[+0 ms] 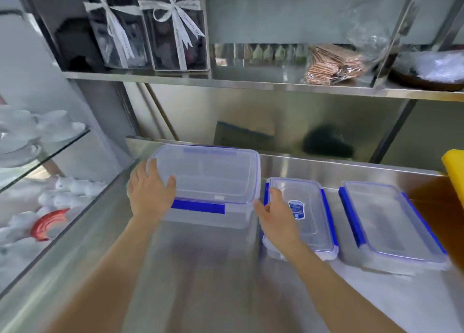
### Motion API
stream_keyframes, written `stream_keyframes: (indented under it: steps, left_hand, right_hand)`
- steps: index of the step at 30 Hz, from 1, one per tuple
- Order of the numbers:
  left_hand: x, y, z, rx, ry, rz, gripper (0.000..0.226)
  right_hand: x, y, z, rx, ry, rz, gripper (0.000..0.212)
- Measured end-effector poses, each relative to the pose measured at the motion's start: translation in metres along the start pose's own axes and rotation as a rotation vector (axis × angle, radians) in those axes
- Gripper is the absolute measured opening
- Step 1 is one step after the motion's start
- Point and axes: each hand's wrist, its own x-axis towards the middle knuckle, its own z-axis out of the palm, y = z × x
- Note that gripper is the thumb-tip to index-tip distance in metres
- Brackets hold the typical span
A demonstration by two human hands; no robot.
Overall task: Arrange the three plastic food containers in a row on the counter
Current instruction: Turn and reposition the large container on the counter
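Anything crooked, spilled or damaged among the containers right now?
No spills or damage visible. The large container sits further back than the small labelled container and right container, so the row's front edges do not line up.

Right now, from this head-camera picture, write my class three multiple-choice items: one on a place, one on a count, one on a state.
1. Where does the container with the label sticker stand?
A. Left end of the row
B. Middle of the row
C. On the upper shelf

2. How many plastic containers are on the counter?
A. Two
B. Three
C. Five

3. What is the left hand doing?
A. Resting on the large container's lid
B. Hanging clear of everything
C. Holding a cup

Answers:
1 B: the labelled container sits between the large container and the right container.
2 B: three lidded tubs with blue clips stand on the steel counter.
3 A: the left hand lies flat on the large tub's left corner; the right hand reaches in beside the labelled container.
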Motion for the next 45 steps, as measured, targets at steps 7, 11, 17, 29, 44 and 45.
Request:
stream_keyframes:
  steps: [7,11,17,29,44,45]
  left_hand:
    - [0.018,-0.061,0.002,-0.001,-0.352,-0.097,0.050]
    - [0.009,-0.060,-0.001,-0.060,-0.323,-0.020,0.040]
    - [-0.026,-0.054,-0.022,0.015,-0.261,0.013,0.031]
    - [-0.105,0.006,-0.061,0.310,-0.522,0.232,0.038]
    - [-0.159,0.078,-0.037,0.108,-0.627,0.415,0.029]
    - [-0.159,0.079,-0.036,0.107,-0.616,0.418,0.029]
  right_hand:
    - [0.011,-0.009,0.037,0.055,-0.027,0.121,0.046]
    - [0.016,-0.004,0.042,0.045,-0.027,0.175,0.047]
    - [0.030,-0.005,0.042,0.432,0.090,0.361,0.040]
    - [0.019,-0.018,0.069,0.456,-0.083,0.282,0.087]
    - [0.021,-0.013,0.043,0.298,-0.129,0.152,0.042]
    - [0.021,-0.012,0.043,0.287,-0.135,0.149,0.042]
